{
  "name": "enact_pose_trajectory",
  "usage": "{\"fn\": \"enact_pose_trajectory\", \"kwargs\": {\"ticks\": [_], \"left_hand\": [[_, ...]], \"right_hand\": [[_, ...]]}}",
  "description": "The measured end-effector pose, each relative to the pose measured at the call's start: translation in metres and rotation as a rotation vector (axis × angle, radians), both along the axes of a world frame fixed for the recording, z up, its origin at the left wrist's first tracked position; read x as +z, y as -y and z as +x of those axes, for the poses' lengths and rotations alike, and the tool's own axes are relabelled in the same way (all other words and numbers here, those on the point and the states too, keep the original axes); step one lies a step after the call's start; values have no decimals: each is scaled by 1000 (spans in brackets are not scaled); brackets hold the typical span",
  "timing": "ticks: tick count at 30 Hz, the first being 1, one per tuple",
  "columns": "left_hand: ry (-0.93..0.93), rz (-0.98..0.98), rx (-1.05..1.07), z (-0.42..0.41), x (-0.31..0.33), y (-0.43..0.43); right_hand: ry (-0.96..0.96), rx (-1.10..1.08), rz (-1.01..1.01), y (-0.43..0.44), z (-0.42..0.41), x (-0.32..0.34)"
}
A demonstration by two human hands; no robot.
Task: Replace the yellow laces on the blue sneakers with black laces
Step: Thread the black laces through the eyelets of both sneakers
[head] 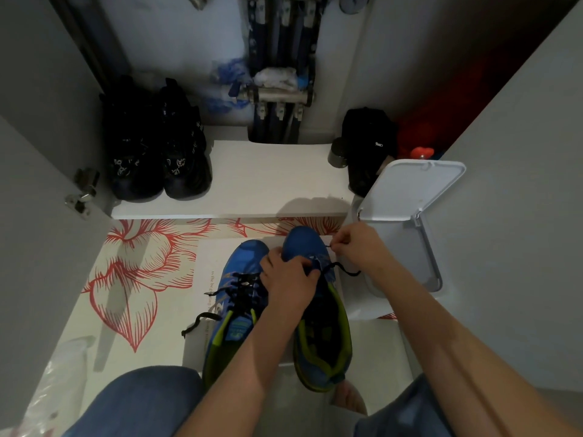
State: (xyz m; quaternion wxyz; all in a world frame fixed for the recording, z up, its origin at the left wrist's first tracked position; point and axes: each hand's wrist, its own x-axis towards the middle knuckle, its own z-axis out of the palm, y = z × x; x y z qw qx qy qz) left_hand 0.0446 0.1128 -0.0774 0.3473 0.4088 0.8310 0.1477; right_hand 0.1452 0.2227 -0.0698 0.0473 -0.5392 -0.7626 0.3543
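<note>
While my left hand (288,279) curls its fingers over the front eyelets of the right-side blue mesh sneaker with lime-green lining (328,329), my right hand (356,247) pinches the tip of a thin black lace (350,273) between thumb and forefinger. The twin blue sneaker (235,279) sits just beside it, already laced black. Both stand on a white sheet (202,263) over a red-flowered floor mat (135,272). Ahead, a white cabinet shelf (268,178) holds black high-top shoes (157,146); a white open-lidded bin (410,190) stands right.

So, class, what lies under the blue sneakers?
A white printed sheet, lying on a red floral mat. The sneakers cover its middle, so any print there is hidden.
</note>
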Motion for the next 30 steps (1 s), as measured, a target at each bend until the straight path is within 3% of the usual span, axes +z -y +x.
{"fn": "enact_pose_trajectory", "kwargs": {"ticks": [8, 22, 30], "left_hand": [[404, -57, 155, 7, 5, -3], [541, 3, 264, 8, -3, -5], [524, 31, 313, 10, -5, -5]], "right_hand": [[120, 43, 39, 0, -8, -22], [157, 26, -20, 3, -11, -29], [-21, -138, -74, 9, -9, -29]]}}
